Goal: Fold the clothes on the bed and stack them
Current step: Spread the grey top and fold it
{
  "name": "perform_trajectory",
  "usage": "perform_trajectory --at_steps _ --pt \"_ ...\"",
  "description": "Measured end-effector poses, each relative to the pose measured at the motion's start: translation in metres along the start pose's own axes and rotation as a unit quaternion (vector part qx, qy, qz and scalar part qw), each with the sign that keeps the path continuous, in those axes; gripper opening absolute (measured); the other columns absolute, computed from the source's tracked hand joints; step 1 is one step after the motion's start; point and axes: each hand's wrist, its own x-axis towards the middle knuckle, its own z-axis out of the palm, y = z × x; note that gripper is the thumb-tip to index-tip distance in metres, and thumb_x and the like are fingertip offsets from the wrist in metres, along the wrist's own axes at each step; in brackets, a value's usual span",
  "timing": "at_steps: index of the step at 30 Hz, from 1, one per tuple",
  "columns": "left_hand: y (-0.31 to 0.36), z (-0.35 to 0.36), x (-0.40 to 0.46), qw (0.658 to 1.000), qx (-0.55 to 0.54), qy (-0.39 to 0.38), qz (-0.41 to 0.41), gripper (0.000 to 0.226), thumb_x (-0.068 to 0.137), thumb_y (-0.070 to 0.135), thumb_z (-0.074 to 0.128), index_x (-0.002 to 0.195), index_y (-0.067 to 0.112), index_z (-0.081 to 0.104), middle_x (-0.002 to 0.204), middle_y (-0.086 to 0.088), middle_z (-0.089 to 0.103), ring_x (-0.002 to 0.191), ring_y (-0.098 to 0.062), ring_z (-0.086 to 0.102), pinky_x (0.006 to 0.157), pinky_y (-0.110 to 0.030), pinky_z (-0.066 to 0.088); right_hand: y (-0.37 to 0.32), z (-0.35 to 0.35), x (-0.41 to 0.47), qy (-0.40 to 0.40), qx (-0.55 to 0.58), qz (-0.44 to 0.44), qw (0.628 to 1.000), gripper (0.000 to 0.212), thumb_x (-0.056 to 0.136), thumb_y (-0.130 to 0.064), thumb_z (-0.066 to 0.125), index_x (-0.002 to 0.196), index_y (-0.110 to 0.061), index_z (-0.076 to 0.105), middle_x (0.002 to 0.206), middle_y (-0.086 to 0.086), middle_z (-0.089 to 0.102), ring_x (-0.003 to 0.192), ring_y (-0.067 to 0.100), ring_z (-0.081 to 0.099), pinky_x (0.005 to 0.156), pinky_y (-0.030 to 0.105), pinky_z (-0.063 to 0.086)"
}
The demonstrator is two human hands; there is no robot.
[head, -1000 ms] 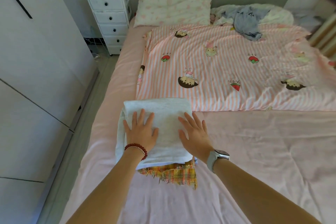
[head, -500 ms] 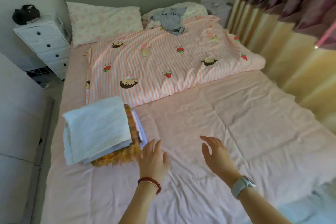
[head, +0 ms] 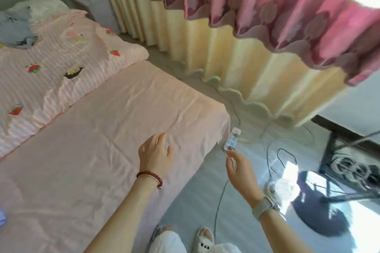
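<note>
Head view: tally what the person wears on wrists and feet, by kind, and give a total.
Bead bracelet: 1
Watch: 1
Slippers: 2
Total: 4

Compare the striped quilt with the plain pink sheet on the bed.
The striped quilt has pink and white stripes with strawberry and cartoon prints; the pink sheet is one plain colour. The quilt lies bunched on top, while the sheet lies flat under it with only light creases. Both are pink.
</note>
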Motion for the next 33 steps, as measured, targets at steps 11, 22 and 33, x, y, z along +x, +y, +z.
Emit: perform_trajectory --at_steps 11,22,33 --pt "0.168 0.072 0.182 0.993 0.048 -0.024 0.11 0.042 0.093 0.027 0.044 0.134 0.019 0.044 0.137 0.0 0.045 0.126 -0.019 0.039 0.103 -0.031 0.025 0.072 -0.116 0.182 0.044 -0.036 0.033 0.998 0.034 0.097 -0.016 0.042 0.129 -0.011 0.051 0.129 0.008 0.056 0.122 0.023 0.047 0.101 0.032 0.034" --pt "0.275 0.086 0.382 0.988 0.04 -0.019 0.149 0.045 0.092 0.032 0.048 0.135 0.021 0.044 0.138 0.001 0.045 0.129 -0.016 0.037 0.105 -0.031 0.023 0.049 -0.201 0.392 0.027 -0.115 0.002 0.993 0.035 0.096 -0.02 0.04 0.129 -0.017 0.052 0.13 0.001 0.054 0.122 0.022 0.046 0.1 0.034 0.037" --pt "0.312 0.091 0.555 0.998 0.022 0.028 0.05 0.043 0.093 0.032 0.047 0.135 0.02 0.044 0.137 0.001 0.046 0.127 -0.018 0.04 0.104 -0.033 0.025 0.023 -0.217 0.614 -0.081 -0.143 -0.084 0.983 0.036 0.096 -0.02 0.039 0.13 -0.016 0.051 0.13 0.005 0.055 0.121 0.025 0.047 0.101 0.035 0.037"
